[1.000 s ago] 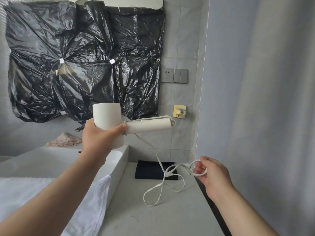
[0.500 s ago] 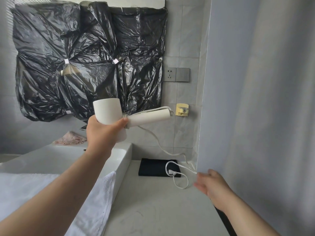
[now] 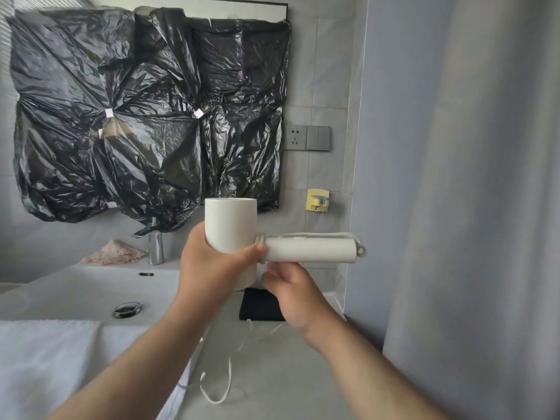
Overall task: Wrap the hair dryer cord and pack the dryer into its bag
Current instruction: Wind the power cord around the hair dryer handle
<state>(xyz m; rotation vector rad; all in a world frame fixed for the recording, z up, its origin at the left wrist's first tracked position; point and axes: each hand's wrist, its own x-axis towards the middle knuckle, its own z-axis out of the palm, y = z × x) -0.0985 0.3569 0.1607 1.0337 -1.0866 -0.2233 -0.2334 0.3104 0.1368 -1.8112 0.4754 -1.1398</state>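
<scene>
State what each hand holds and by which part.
The left hand grips the hair dryer by its barrel; what the right hand holds cannot be told.

Left arm: bare forearm extends from the lower left up to centre frame, wrist straight. Left hand (image 3: pixel 212 265): back toward the camera, fingers wrapped round the barrel of the hair dryer (image 3: pixel 230 225), thumb tip pressed at the junction of barrel and handle. Right arm: bare forearm extends from the lower right, angled up and inward. Right hand (image 3: pixel 292 295): positioned just below the handle and beside the left hand, back toward the camera, fingers curled upward. Whether it pinches the cord (image 3: pixel 229 374) cannot be determined.
</scene>
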